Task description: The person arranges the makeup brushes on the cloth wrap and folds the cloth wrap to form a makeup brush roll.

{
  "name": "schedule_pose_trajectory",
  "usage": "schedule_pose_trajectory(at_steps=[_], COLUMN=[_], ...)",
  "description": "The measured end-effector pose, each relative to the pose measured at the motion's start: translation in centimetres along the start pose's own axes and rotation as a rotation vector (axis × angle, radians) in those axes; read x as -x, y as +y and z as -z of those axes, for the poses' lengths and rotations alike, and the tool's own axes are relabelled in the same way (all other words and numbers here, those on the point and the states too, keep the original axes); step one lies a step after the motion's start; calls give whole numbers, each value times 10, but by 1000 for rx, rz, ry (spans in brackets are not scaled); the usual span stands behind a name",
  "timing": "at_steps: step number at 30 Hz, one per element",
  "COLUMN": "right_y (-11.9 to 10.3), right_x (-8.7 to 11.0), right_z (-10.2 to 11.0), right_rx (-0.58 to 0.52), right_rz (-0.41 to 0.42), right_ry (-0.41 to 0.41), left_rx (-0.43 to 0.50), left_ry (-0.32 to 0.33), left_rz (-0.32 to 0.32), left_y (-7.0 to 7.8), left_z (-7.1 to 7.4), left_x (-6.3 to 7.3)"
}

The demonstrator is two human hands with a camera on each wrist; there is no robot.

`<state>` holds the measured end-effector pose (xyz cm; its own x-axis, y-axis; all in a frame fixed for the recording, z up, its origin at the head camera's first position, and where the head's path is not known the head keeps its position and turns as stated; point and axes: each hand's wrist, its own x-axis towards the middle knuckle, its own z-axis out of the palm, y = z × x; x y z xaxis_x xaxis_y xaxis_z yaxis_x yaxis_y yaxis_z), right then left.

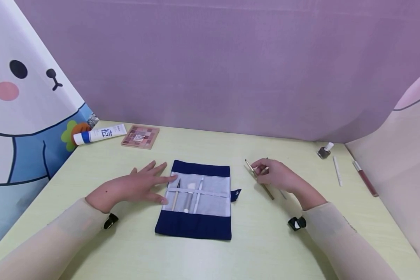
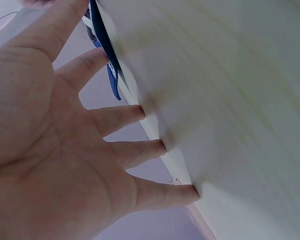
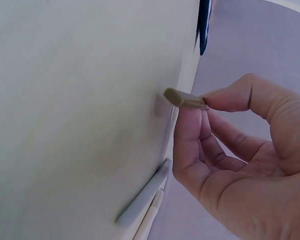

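A navy roll-up pouch (image 1: 196,227) lies unrolled, its pale grey inside crossed by a strap. Under the strap sit a wooden-handled stick with a dark tip (image 1: 175,199), a grey-and-white brush-like piece (image 1: 188,202) and a white pencil (image 1: 198,198). My left hand (image 1: 140,184) is spread at the pouch's left edge, the index fingertip and thumb on it, other fingertips on the table. Right of the pouch, my right hand (image 1: 276,175) pinches a slim brown-gold stick (image 3: 187,99) between thumb and fingers. Its exact kind is unclear.
A grey stick (image 3: 142,195) and a paler one (image 3: 150,216) lie beside my right hand. At the right are a nail polish bottle (image 1: 324,151), a white stick (image 1: 337,171) and a lip gloss tube (image 1: 366,179). A cream tube (image 1: 103,133) and a palette (image 1: 140,137) lie back left.
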<state>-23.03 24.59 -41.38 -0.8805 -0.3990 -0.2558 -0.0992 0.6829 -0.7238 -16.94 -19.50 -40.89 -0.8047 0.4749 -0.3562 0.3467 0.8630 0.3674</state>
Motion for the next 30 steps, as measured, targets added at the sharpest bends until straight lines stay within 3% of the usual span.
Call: schedule_pose_trajectory(at_steps=[10,21,30], right_y=[-5,-21,-31], right_x=[-3,-8,-18], right_z=[4,7,5], right_rx=[-34,-180,-297], right_rz=[67,80,136], right_ry=[40,94,173], left_rx=[-8,-12,-19], left_ry=[4,-1,4], left_rz=[-8,4,9], left_y=[-2,-1,-2], left_z=[-1,-1,-2], left_x=[0,-1,-2])
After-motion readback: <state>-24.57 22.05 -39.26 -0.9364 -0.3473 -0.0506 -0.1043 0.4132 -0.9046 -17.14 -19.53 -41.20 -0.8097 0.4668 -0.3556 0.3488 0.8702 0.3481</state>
